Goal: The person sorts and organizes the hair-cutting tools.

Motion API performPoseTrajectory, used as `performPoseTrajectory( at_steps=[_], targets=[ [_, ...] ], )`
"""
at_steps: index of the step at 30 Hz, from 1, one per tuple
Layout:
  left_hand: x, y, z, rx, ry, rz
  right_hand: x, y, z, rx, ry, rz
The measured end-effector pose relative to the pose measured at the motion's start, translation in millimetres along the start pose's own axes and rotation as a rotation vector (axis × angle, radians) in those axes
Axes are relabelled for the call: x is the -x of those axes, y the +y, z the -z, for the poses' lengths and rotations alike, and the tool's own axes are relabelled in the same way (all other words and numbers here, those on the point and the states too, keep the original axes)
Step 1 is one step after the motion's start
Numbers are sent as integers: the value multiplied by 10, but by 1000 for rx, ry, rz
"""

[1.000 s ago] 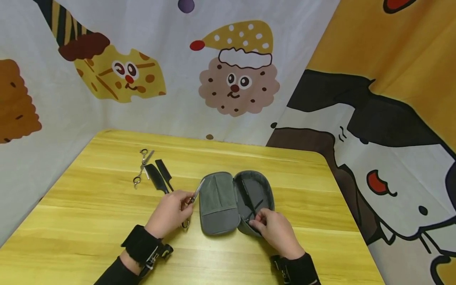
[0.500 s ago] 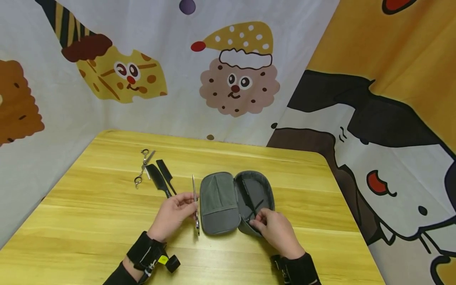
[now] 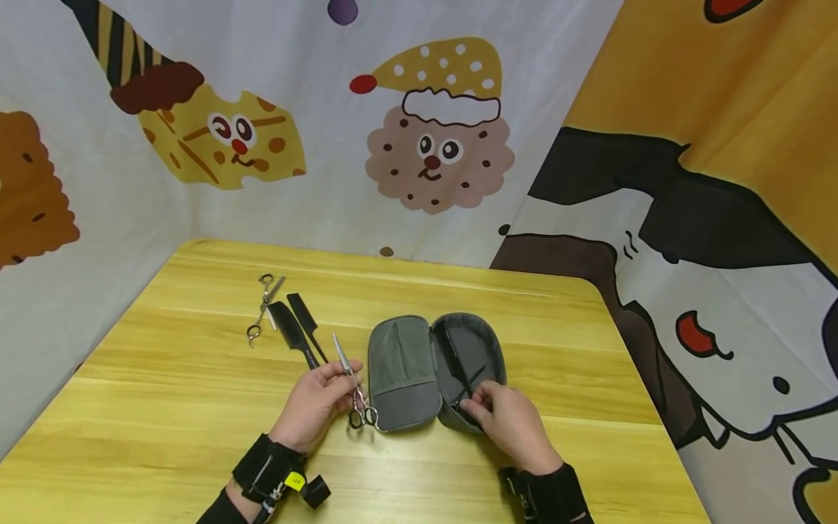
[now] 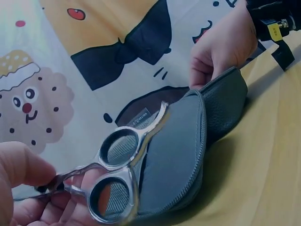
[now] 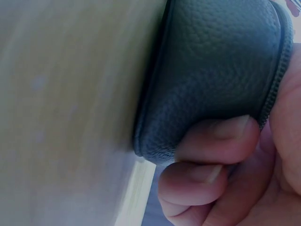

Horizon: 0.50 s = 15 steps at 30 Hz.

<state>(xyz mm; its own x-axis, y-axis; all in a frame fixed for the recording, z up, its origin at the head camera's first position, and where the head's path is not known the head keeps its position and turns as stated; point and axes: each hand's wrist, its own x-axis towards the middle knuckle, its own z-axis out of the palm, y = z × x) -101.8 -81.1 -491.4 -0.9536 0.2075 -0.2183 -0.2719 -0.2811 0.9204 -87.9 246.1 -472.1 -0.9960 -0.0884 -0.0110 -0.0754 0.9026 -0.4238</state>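
Observation:
In the head view my left hand (image 3: 314, 406) pinches a pair of silver hairdressing scissors (image 3: 342, 352) near the pivot, blades pointing up and away. Their two finger rings face the camera in the left wrist view. Just right of them lies an unzipped grey zip case (image 3: 402, 407), lid folded out to the left. My right hand (image 3: 513, 422) grips the near right rim of the case's deep half; in the right wrist view its fingers (image 5: 221, 141) press the outer wall. A black comb (image 3: 453, 356) and a thin dark item (image 3: 476, 375) lie inside, partly hidden.
Left of the case lie a black wide comb (image 3: 288, 325), a narrower black comb (image 3: 302, 314) and another pair of silver scissors (image 3: 267, 297). The yellow wooden table (image 3: 196, 407) ends at a printed cloth (image 3: 294, 218) behind.
My left hand has turned the scissors from leaning right, through upright, to tips leaning left, with the finger rings now facing the camera. My right hand stays on the case.

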Motion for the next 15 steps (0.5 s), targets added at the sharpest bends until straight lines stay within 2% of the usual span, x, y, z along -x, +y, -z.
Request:
performPoseTrajectory(
  at_steps=[6,15],
  targets=[
    [-9,-41,11,47,-107,29,12,1,12,-18,21,-2],
    [9,-65,39,107,-136,27,8,-14,16,-28,42,-9]
  ],
)
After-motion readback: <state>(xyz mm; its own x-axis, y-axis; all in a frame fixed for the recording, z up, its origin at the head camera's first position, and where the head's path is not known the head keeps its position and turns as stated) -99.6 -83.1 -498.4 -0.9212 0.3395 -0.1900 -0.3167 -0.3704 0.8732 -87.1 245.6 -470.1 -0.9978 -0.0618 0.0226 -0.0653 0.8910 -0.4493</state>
